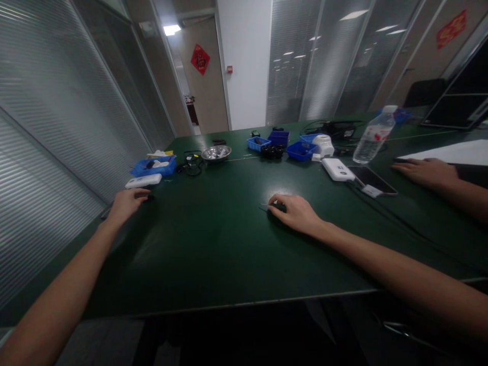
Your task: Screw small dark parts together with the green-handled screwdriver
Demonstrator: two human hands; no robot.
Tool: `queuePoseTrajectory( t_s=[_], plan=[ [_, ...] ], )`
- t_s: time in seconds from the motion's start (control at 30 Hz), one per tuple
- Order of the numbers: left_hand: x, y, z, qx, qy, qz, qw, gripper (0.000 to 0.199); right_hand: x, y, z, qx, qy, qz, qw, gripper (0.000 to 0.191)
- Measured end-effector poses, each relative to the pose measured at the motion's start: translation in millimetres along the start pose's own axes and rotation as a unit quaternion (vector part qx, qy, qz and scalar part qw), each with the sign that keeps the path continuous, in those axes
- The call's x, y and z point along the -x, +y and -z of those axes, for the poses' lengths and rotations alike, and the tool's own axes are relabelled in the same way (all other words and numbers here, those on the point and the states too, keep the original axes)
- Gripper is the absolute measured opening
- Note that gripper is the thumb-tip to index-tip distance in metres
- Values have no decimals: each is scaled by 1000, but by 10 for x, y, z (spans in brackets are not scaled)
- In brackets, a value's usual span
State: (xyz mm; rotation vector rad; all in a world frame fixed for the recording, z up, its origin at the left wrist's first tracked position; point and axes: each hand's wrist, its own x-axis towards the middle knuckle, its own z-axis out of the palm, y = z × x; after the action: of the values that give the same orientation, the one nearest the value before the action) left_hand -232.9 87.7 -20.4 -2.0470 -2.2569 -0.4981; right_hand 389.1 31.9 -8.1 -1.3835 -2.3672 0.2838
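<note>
My right hand [295, 211] rests low over the middle of the green table, its fingers closed around a small screwdriver [281, 207] with a dark handle. The thin metal shaft points left. Over at the table's left side, my left hand [127, 204] has thumb and fingers pinched together at a small black object [151, 197], whose kind I cannot make out. Just beyond that hand lies a white power bank [144, 181], in front of a blue tray [168, 168] of small items.
Further back are a metal bowl [216, 153], black cables [192, 163] and several blue bins [299, 151]. On the right stand a water bottle [375, 137], a white device [337, 170] and a dark phone [371, 179]. Another person's hand [427, 172] lies at the far right.
</note>
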Motion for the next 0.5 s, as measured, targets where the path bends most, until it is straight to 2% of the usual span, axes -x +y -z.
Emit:
queuePoseTrajectory(
  t_s=[0.5],
  plan=[
    [-24,74,55,62,-7,56,996,36,8,9,13,-4,-4,2,1000,27]
  ],
)
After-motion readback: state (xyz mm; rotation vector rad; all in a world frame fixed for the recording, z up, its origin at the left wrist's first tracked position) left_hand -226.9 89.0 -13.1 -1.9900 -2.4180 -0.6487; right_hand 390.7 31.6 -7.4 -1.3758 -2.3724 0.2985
